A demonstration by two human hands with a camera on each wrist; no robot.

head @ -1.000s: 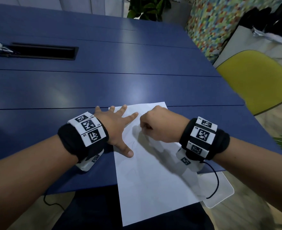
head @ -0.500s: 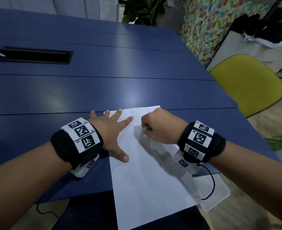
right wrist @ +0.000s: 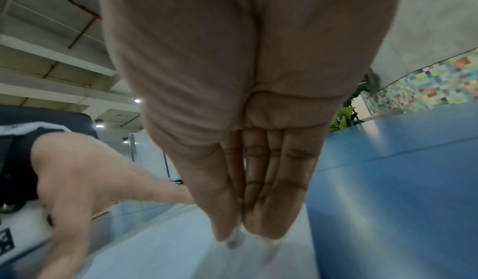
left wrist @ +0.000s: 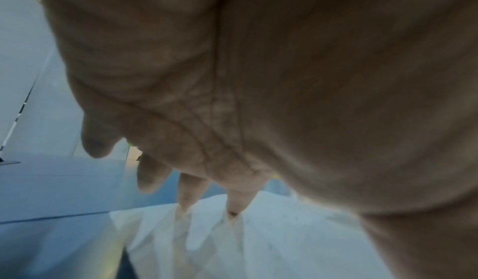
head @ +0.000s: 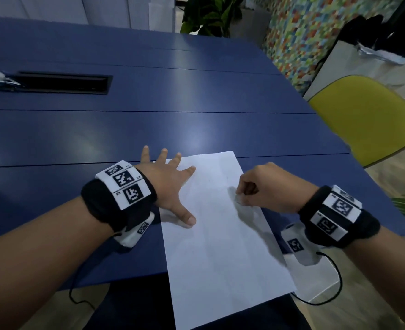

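Left hand [head: 170, 186] spread flat on paper [head: 220, 258]; right hand [head: 265, 189] pinches small pale object [right wrist: 235, 239] against it.

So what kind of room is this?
Probably an office meeting room: there's a long blue table with a cable slot in it, a yellow chair beside it, and a potted plant by a colourful tiled wall.

Matt, smooth white paper [head: 220, 246] on smooth blue table [head: 173, 125] with soft sheen; glossy yellow plastic chair [head: 363, 120]; black cloth wristbands [head: 96, 201].
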